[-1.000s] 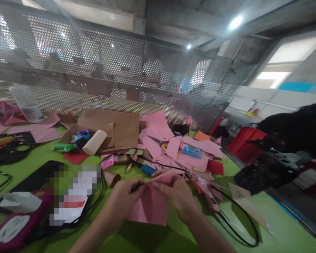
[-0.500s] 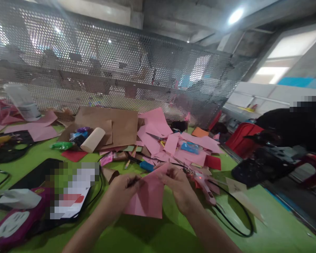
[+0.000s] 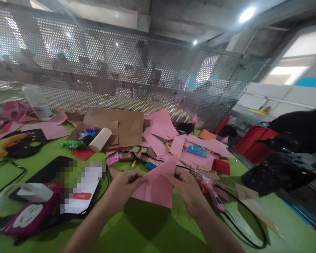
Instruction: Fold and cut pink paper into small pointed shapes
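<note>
Between my two hands a creased sheet of pink paper (image 3: pixel 156 186) is held up above the green table (image 3: pixel 147 232). My left hand (image 3: pixel 125 186) pinches its left edge with thumb and fingers. At the opposite edge, my right hand (image 3: pixel 185 184) grips it, thumb on the near face and fingers behind. The sheet tilts, its upper corner pointing away from me, and its lower edge hangs free over the table. Just right of my right hand lies a pink hot glue gun (image 3: pixel 212 193) with a small red light and a black cord.
Pink paper scraps (image 3: pixel 177 146) pile up behind my hands, beside brown cardboard (image 3: pixel 129 126) and a paper roll (image 3: pixel 100 139). At left are a phone (image 3: pixel 85 196), a purple power strip (image 3: pixel 33 218) and a yellow glue gun (image 3: pixel 5 144). A perforated metal screen (image 3: pixel 107 70) borders the back.
The upper part of the pink paper, folded over between my fingers, has been opened out flatter. My hands have raised the sheet slightly and tilted it. The camera view has shifted a little.
</note>
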Demonstrator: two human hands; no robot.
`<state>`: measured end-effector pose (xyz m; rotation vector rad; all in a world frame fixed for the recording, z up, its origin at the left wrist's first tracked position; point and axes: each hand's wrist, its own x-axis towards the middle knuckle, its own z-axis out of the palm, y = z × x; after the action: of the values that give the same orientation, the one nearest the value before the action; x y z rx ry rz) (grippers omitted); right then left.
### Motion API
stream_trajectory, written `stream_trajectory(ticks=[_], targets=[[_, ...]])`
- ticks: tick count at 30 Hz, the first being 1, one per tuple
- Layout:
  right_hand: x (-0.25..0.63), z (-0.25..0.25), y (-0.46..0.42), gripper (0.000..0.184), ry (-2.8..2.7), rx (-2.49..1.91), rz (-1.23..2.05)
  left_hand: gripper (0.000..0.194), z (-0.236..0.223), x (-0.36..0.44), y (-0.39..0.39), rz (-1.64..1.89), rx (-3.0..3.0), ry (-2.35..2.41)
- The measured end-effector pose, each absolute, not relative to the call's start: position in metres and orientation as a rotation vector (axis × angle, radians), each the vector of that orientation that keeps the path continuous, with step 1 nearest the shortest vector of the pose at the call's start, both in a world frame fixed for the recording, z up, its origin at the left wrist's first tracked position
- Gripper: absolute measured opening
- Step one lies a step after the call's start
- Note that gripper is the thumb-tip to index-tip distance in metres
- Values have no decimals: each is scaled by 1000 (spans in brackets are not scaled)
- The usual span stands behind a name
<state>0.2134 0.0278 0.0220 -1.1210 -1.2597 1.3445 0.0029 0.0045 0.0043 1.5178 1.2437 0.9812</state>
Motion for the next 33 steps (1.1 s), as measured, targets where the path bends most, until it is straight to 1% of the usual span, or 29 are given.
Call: stream_trajectory(ticks=[3, 8, 13, 20, 22, 26, 33], targets=[[216, 21, 30, 35, -1205, -1169, 1288, 28, 5, -1, 5, 956, 1508, 1271], [224, 22, 33, 32, -1120, -1111, 1176, 29, 9, -11, 6, 963, 1552, 1314], [227, 23, 33, 32, -1105, -1101, 1155, 31, 11, -13, 6, 976, 1577, 1381], [228, 24, 37, 33, -1051, -1070, 1147, 38, 9, -15, 8, 1134, 1429, 1296], [228, 24, 37, 34, -1040, -1078, 1166, 36, 11, -15, 7, 1136, 1468, 1290], [227, 25, 38, 36, -1042, -1104, 1179, 26, 12, -13, 5, 1114, 1543, 1309], [225, 27, 35, 32, -1108, -1106, 1173, 26, 13, -12, 5, 1035, 1594, 1306]])
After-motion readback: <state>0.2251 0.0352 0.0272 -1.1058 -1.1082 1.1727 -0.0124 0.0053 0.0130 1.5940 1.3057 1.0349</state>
